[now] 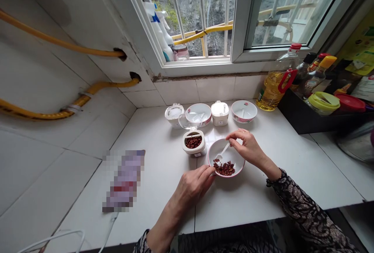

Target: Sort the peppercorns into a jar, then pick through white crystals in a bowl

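My right hand pinches the handle of a small white spoon, its tip resting among reddish-brown peppercorns in a white bowl with a pink rim. At the bowl's left edge, my left hand grips the rim between thumb and fingers. Just behind that hand stands a cream seasoning box, its clear lid flipped up, with similar peppercorns inside. The left fingertips are partly hidden by the hand itself.
Along the wall are two lidded boxes and two floral bowls. An oil bottle stands at right beside a black rack of condiments. A blurred flat object with a white cable lies at left.
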The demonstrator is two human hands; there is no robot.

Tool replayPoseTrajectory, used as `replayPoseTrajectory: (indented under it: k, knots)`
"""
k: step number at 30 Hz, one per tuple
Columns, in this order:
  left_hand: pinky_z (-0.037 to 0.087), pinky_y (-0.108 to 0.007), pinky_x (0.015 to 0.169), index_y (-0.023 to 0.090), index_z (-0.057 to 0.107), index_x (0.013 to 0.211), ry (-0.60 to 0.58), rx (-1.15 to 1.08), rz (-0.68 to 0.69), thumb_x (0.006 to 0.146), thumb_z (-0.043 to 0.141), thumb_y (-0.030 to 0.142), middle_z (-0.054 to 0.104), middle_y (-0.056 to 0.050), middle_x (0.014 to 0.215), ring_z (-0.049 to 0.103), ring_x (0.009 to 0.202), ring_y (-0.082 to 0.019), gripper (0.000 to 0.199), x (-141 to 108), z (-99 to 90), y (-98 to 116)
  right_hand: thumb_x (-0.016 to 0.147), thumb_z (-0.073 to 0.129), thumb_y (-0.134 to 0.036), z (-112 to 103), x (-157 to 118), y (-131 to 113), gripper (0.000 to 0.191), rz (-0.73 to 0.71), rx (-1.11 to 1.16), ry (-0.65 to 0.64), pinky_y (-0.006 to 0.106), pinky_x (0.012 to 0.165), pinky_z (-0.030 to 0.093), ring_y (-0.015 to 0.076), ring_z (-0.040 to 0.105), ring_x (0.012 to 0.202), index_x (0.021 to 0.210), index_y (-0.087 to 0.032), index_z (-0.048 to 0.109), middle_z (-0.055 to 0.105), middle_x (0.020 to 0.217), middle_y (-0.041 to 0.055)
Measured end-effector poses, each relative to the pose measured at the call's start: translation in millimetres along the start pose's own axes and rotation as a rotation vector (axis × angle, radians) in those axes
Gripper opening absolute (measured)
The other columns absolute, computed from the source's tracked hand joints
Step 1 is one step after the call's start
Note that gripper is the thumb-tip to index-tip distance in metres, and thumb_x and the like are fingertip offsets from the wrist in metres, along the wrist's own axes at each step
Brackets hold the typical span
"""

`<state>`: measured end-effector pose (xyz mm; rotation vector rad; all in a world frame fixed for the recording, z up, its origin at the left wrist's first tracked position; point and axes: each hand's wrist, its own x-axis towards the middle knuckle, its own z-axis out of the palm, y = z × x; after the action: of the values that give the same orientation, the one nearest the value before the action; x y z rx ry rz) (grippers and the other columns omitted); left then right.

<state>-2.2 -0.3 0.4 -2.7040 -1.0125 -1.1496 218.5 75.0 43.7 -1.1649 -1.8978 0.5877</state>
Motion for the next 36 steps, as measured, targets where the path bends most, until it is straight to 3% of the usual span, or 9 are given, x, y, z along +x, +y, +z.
replayPoseTrajectory:
  k: [5,10,14,18,21,25,30,36]
  knots:
    - [0.053,-0.019,0.056,0.015,0.053,0.109,0.0,-0.007,-0.001,0.099,0.045,0.014,0.07,-0.006,0.085,0.068,0.066,-0.013,0.013,1.3,-0.1,0.3,0.083,0.059,-0.026,-2.3,1.4,0.9,0.016,0.179,0.186,-0.019,0.032,0.07,0.053,0.0179,0.066,0.068,0.079,-0.021,0.073,0.071,0.071,0.0024]
    - [0.053,-0.02,0.054,0.015,0.053,0.107,0.021,0.013,0.005,0.1,0.043,0.016,0.069,-0.006,0.083,0.068,0.065,-0.013,0.012,3.2,0.2,1.1,0.081,0.064,-0.039,-5.1,12.2,-5.2,0.023,0.237,0.288,0.027,0.033,0.068,0.054,0.0198,0.067,0.068,0.082,-0.019,0.073,0.072,0.07,0.004]
    - [0.053,-0.019,0.054,0.015,0.054,0.107,0.016,0.022,-0.002,0.1,0.043,0.016,0.068,-0.005,0.081,0.068,0.064,-0.013,0.013,2.8,1.4,0.4,0.085,0.063,-0.036,-3.4,28.0,-22.8,0.019,0.11,0.225,0.091,0.035,0.072,0.055,0.021,0.068,0.073,0.086,-0.02,0.073,0.074,0.079,0.006]
    - [0.054,-0.02,0.055,0.014,0.055,0.106,0.025,0.037,0.007,0.1,0.041,0.016,0.068,-0.005,0.08,0.067,0.064,-0.013,0.015,1.5,2.9,-0.4,0.09,0.059,-0.026,7.6,40.4,-40.5,0.013,-0.191,0.002,0.176,0.044,0.093,0.049,0.0226,0.067,0.083,0.089,-0.023,0.071,0.075,0.084,0.0056]
    - [0.054,-0.021,0.054,0.014,0.055,0.105,0.015,0.032,-0.006,0.1,0.04,0.016,0.066,-0.004,0.079,0.066,0.063,-0.013,0.016,1.3,3.2,0.1,0.094,0.053,-0.018,17.9,42.0,-47.6,0.018,-0.429,-0.176,0.137,0.051,0.106,0.039,0.0215,0.068,0.086,0.091,-0.024,0.07,0.075,0.083,0.0031]
    - [0.053,-0.021,0.053,0.014,0.057,0.104,0.001,0.033,-0.018,0.1,0.04,0.016,0.065,-0.004,0.077,0.064,0.061,-0.012,0.017,1.7,3.2,0.7,0.095,0.049,-0.014,20.1,38.8,-51.2,0.022,-0.628,-0.337,0.093,0.051,0.111,0.035,0.0207,0.068,0.091,0.098,-0.026,0.068,0.075,0.083,0.0016]
    - [0.051,-0.021,0.051,0.013,0.057,0.104,0.014,0.042,-0.013,0.1,0.041,0.014,0.065,-0.003,0.077,0.063,0.061,-0.011,0.017,1.4,3.7,0.3,0.093,0.052,-0.012,3.0,37.7,-51.4,0.022,-0.646,-0.335,0.137,0.053,0.108,0.038,0.0218,0.068,0.091,0.1,-0.027,0.067,0.075,0.084,0.002]
    - [0.053,-0.021,0.054,0.013,0.057,0.104,0.001,0.034,-0.016,0.099,0.043,0.014,0.067,-0.004,0.081,0.065,0.064,-0.012,0.015,1.1,1.4,0.0,0.094,0.05,-0.013,-18.1,30.3,-35.0,0.019,-0.535,-0.306,-0.023,0.046,0.096,0.046,0.0198,0.066,0.081,0.092,-0.023,0.067,0.073,0.081,0.0031]
